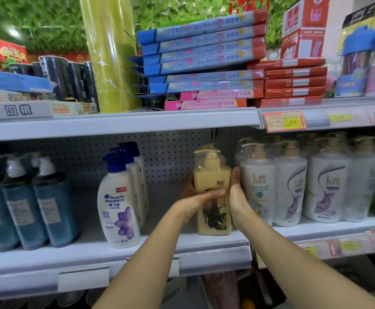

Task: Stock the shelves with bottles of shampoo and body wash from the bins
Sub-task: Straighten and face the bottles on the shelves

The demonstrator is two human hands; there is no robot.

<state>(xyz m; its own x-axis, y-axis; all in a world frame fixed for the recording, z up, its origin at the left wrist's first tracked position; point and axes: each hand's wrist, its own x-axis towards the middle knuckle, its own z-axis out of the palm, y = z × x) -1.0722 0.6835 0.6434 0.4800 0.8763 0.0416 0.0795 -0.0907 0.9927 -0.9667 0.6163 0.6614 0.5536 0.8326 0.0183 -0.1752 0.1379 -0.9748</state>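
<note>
Yellow pump bottle is held upright on the middle shelf, its base at the board. It is grasped by the left hand, whose fingers are curled round its front and left side. The right hand is laid flat against its right side, fingers straight and pointing up, just beside a row of white bottles. A white head & shoulders bottle is set further left, blue bottles beyond it. Oil pastel boxes are stacked on the shelf above.

A cream-yellow pump bottle stands upright on the white shelf, just beside white pump bottles.
</note>
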